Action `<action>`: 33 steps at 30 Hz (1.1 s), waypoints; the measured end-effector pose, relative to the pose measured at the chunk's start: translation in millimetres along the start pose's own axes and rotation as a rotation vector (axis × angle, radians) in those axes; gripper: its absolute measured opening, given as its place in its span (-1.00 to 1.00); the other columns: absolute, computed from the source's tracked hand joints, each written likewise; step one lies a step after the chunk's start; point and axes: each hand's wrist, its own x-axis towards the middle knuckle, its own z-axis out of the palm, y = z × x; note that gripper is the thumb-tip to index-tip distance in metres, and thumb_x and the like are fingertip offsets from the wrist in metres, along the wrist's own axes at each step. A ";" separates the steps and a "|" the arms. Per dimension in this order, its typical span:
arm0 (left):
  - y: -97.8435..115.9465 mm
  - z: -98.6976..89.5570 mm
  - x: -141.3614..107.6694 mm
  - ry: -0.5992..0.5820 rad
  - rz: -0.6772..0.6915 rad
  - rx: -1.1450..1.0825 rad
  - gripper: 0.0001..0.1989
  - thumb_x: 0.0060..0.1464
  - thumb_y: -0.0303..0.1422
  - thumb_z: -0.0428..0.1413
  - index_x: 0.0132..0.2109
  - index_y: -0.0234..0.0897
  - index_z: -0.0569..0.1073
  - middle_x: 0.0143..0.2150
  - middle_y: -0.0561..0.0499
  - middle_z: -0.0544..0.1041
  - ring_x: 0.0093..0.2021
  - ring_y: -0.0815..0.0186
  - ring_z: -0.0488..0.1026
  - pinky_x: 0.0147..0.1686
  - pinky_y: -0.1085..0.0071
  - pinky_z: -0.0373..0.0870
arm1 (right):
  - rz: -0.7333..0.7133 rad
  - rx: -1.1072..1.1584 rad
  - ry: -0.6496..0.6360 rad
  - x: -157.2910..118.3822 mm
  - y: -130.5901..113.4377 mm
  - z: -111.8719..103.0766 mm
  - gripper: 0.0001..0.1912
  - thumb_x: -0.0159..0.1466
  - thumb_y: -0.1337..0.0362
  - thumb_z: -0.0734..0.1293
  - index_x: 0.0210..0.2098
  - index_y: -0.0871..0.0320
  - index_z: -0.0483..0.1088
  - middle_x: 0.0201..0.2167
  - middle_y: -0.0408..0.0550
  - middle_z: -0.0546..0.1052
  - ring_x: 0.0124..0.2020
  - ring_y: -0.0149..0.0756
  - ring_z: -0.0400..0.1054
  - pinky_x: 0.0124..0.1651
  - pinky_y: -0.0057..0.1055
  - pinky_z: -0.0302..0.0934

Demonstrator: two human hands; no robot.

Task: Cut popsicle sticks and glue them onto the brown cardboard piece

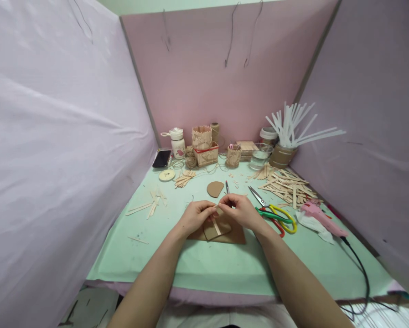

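Observation:
Both hands meet near the middle of the table, above brown cardboard [236, 233]. My left hand [198, 216] is closed, thumb and fingers pinching one end of a small pale piece [217, 206], probably wood. The fingertips of my right hand [237, 209] pinch the same piece from the other side. Below them a smaller cardboard shape [225, 224] lies on the larger sheet, with a light stick [217, 227] across it. A rounded cardboard cutout [214, 189] and a pen [227, 187] are just beyond the hands.
Scissors [258, 196] with coloured handles lie right of my right hand, near a pink glue gun [323, 218] with a black cord. Wooden sticks [289, 186] are heaped behind. Loose sticks [152, 204] lie at left. A bottle [178, 145], phone [162, 159] and glass bowl [260, 157] stand farther back.

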 end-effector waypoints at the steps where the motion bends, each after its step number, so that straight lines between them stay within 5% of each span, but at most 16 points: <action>1: 1.5 -0.2 -0.3 0.004 0.012 0.007 -0.73 0.11 -0.21 0.14 -0.21 -0.32 0.60 -0.33 -0.05 0.63 -0.35 0.30 0.53 -0.32 0.43 0.44 | 0.000 -0.003 0.002 -0.1 -0.3 -0.1 -0.84 0.23 0.23 0.31 -0.42 0.15 0.47 -0.49 -0.16 0.53 -0.44 -0.35 0.35 -0.36 -0.44 0.19; 5: 6.2 -0.5 -1.1 0.043 0.041 0.031 -0.71 0.09 -0.24 0.16 -0.10 -0.29 0.60 -0.12 -0.10 0.64 -0.12 0.20 0.54 -0.14 0.37 0.45 | -0.005 -0.008 -0.001 -0.2 -1.4 -0.6 -0.83 0.24 0.23 0.30 -0.42 0.15 0.47 -0.49 -0.15 0.52 -0.44 -0.35 0.34 -0.37 -0.44 0.18; 14: 0.7 1.7 0.3 0.110 0.067 0.047 -0.79 0.07 -0.28 0.18 -0.26 -0.31 0.64 -0.35 -0.04 0.65 -0.37 0.30 0.52 -0.28 0.42 0.45 | 0.005 -0.037 -0.026 0.7 -6.6 2.3 -0.82 0.26 0.22 0.28 -0.39 0.14 0.47 -0.45 -0.12 0.55 -0.39 -0.31 0.40 -0.29 -0.40 0.26; 16: 0.1 0.7 0.5 0.119 0.079 0.044 -0.80 0.07 -0.28 0.18 -0.27 -0.30 0.64 -0.37 -0.03 0.64 -0.39 0.31 0.51 -0.30 0.44 0.45 | 0.014 -0.049 -0.040 -2.6 -8.7 -7.0 -0.82 0.25 0.18 0.31 -0.23 0.12 0.48 -0.35 -0.10 0.58 -0.31 -0.28 0.44 -0.23 -0.38 0.30; 19: -1.2 -1.2 1.3 0.171 0.076 0.000 -0.79 0.05 -0.25 0.19 -0.29 -0.30 0.64 -0.40 -0.03 0.63 -0.43 0.33 0.50 -0.34 0.44 0.47 | 0.056 -0.137 0.015 -16.0 -7.2 -35.2 -0.48 0.22 0.13 0.36 0.15 0.08 0.30 -0.04 0.02 0.53 -0.04 -0.15 0.42 0.02 -0.23 0.28; 21: -2.4 -2.2 2.1 0.199 0.073 -0.027 -0.77 0.04 -0.23 0.20 -0.29 -0.31 0.64 -0.41 -0.03 0.63 -0.45 0.34 0.50 -0.36 0.44 0.49 | 0.115 -0.393 0.104 -30.7 -1.9 -55.9 -0.40 0.24 0.05 0.32 0.22 0.09 0.23 0.13 0.13 0.42 0.12 -0.03 0.32 0.13 -0.10 0.21; 24: -3.2 -2.6 2.8 0.214 0.078 -0.039 -0.75 0.04 -0.20 0.21 -0.27 -0.31 0.64 -0.41 -0.03 0.63 -0.44 0.33 0.51 -0.37 0.44 0.50 | 0.259 -0.734 0.020 -55.9 10.3 -71.7 -0.24 0.13 -0.06 0.39 0.19 0.23 0.27 0.09 0.31 0.44 0.14 0.24 0.28 0.10 0.05 0.20; 29: -2.7 -2.9 3.5 0.236 0.088 -0.041 -0.75 0.02 -0.21 0.22 -0.29 -0.31 0.64 -0.41 -0.03 0.63 -0.44 0.34 0.50 -0.35 0.44 0.49 | 0.371 -0.986 -0.041 -82.8 24.7 -51.0 0.04 -0.08 -0.15 0.48 0.23 0.32 0.21 0.16 0.47 0.35 0.19 0.41 0.19 0.14 0.17 0.06; 33: -1.5 -4.4 3.9 0.248 0.093 -0.037 -0.75 0.04 -0.21 0.21 -0.29 -0.31 0.64 -0.40 -0.04 0.63 -0.44 0.34 0.50 -0.35 0.45 0.48 | 0.368 -1.032 0.063 -83.4 22.7 -35.4 -0.22 0.08 0.00 0.41 0.16 0.34 0.26 -0.02 0.41 0.46 0.04 0.30 0.32 0.06 0.09 0.12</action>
